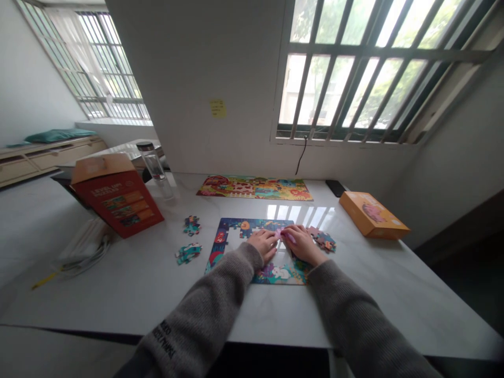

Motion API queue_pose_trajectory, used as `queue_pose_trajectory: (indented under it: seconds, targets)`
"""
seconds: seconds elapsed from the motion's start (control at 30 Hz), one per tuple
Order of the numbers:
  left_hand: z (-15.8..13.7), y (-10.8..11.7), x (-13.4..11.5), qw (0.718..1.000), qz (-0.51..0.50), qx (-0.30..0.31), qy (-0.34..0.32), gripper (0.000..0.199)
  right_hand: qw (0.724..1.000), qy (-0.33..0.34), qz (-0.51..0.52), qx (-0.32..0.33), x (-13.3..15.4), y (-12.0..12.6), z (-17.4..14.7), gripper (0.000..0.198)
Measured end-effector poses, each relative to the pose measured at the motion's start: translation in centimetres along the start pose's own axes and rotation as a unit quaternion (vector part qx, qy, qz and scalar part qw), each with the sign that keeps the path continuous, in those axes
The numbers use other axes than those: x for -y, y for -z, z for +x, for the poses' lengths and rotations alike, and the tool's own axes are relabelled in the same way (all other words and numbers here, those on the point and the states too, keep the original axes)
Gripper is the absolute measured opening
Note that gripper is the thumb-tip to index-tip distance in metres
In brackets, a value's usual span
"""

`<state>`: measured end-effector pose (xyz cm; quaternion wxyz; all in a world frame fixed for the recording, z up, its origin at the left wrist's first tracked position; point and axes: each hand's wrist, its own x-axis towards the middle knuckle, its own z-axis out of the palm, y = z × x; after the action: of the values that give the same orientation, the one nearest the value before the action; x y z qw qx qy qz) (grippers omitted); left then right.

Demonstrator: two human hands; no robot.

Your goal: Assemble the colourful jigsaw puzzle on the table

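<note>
My grey sleeves (pixel 207 294) span the open front strip of worktop (pixel 275 317) to the puzzle (pixel 280 272), where my left hand (pixel 265 245) and right hand (pixel 302 242) meet at a pink piece (pixel 279 233), whether gripped I cannot tell.

The white marbled table (pixel 134 296) carries a partly assembled puzzle (pixel 280 272), two small piles of pieces (pixel 192 226) left of it and a right-hand pile (pixel 325 241). Behind lies a picture strip (pixel 255 189); farther out, a red box (pixel 122 202), bottle (pixel 153 161) and orange box (pixel 372 215).
</note>
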<state>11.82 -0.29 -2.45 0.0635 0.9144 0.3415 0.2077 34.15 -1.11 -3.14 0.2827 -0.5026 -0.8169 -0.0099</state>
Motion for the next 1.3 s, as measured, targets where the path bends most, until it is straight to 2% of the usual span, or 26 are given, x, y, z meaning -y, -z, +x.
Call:
queue_pose_trajectory:
  seconds: [0.17,0.27,0.37,0.47,0.53,0.6,0.67,0.73,0.9,1.03,1.3]
  targets:
    - [-3.5,3.9,1.5,0.996,-0.002,-0.072,0.047,0.025,1.0,0.006,0.0,0.0,-0.1,-0.1,0.0,0.024]
    - [-6.9,6.9,4.4,0.982,0.05,-0.126,0.135,0.014,1.0,0.012,0.004,-0.005,0.0,0.0,0.1,0.026]
    - [-10.5,9.6,8.7,0.95,0.096,-0.164,0.246,0.014,1.0,0.011,0.007,-0.008,-0.1,-0.1,0.1,0.027]
    - [-13.7,11.4,12.8,0.901,0.119,-0.207,0.362,0.011,1.0,0.01,0.012,-0.006,-0.3,-0.3,0.1,0.028]
    - [-14.9,11.8,14.5,0.871,0.115,-0.212,0.428,0.018,1.0,0.011,0.015,-0.004,-0.4,-0.3,0.2,0.029]
    - [-15.4,11.6,15.3,0.857,0.103,-0.19,0.468,0.031,1.0,0.012,0.016,-0.003,-0.4,-0.3,0.2,0.029]
    - [-15.2,11.2,15.3,0.855,0.101,-0.161,0.483,0.04,1.0,0.008,0.014,-0.003,-0.3,-0.3,0.2,0.028]
    - [-14.8,10.8,15.0,0.859,0.112,-0.139,0.48,0.041,1.0,0.005,0.012,-0.001,-0.2,-0.2,0.1,0.029]
    - [-14.4,10.6,14.8,0.866,0.121,-0.121,0.471,0.028,1.0,-0.004,-0.001,0.015,0.1,0.0,0.1,0.032]
    - [-14.5,10.6,14.9,0.864,0.122,-0.121,0.473,0.026,1.0,-0.005,-0.004,0.018,0.4,0.2,0.1,0.033]
    - [-15.0,10.5,14.9,0.885,0.13,-0.104,0.436,0.012,1.0,-0.004,0.003,0.02,0.3,0.3,0.1,0.034]
